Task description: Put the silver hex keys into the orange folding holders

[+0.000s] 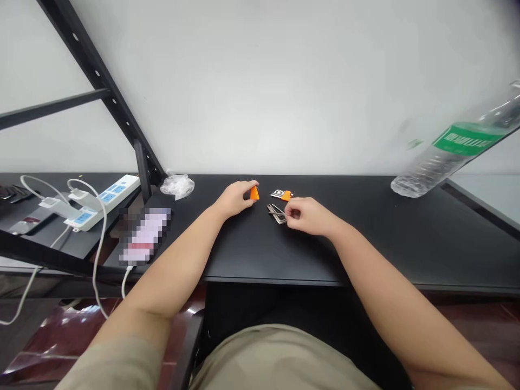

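Observation:
My left hand (236, 198) grips a small orange plastic holder (254, 193) between thumb and fingers, just above the black table. My right hand (307, 215) is closed in a pinch at the right end of a small pile of L-shaped metal hex keys (277, 213). One thin key seems to be between its fingertips, though the tips partly hide it. Behind the pile lies a second orange holder (286, 195) with several silver keys (278, 193) sticking out to its left.
A crumpled clear plastic bag (177, 186) lies at the back left. Left of my arm are a phone (147, 235) on a cable and a white power strip (103, 201). A plastic bottle with a green label (467, 138) stands at the right. A black metal frame (117, 108) rises at the left.

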`<state>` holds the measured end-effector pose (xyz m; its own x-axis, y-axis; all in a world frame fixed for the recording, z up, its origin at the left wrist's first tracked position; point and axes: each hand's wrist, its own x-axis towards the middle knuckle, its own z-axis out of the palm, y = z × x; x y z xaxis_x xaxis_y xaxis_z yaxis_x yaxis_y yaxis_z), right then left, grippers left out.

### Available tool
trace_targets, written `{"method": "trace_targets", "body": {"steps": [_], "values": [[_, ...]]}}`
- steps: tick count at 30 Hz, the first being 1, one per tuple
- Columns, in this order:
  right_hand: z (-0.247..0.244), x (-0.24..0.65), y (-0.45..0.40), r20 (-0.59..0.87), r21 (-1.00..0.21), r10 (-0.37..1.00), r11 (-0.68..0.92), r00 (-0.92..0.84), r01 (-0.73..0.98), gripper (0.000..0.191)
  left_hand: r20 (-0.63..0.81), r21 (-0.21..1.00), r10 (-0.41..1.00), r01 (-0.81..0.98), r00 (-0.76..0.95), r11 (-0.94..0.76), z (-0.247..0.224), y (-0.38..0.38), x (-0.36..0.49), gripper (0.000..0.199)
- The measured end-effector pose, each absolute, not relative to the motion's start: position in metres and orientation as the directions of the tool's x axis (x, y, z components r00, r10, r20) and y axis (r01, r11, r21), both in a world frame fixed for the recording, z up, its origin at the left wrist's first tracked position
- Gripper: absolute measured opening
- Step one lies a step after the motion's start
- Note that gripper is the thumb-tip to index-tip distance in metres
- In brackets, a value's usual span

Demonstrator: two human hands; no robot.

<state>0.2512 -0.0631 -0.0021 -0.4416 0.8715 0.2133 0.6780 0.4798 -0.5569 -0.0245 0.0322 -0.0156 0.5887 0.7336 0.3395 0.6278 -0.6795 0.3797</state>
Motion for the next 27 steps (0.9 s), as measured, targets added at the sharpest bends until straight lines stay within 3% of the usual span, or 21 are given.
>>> {"method": "trace_targets", "body": {"steps": [6,10,13,17,27], "values": [[0.0,0.249,-0.064,0.254,-0.54,0.87,0.49,-0.422,0.684,0.007,0.36,0.455,0.739,0.585,0.569,-0.671,-0.014,0.03,-0.024,0.056],[0.003,0.255,-0.064,0.27,-0.516,0.868,0.495,-0.416,0.699,0.007,0.307,0.673,0.753,0.427,0.582,-0.604,-0.006,0.016,-0.016,0.048],[0.001,0.257,-0.063,0.219,-0.493,0.872,0.486,-0.438,0.721,0.007,0.21,0.783,0.685,0.3,0.697,-0.545,0.002,0.003,-0.008,0.045],[-0.002,0.252,-0.063,0.181,-0.496,0.859,0.501,-0.479,0.709,0.007,0.178,0.808,0.652,0.268,0.737,-0.524,0.009,-0.004,-0.005,0.041],[0.006,0.256,-0.067,0.176,-0.548,0.847,0.508,-0.502,0.665,0.006,0.059,0.798,0.695,0.384,0.716,-0.464,0.012,0.001,-0.014,0.046]]}}
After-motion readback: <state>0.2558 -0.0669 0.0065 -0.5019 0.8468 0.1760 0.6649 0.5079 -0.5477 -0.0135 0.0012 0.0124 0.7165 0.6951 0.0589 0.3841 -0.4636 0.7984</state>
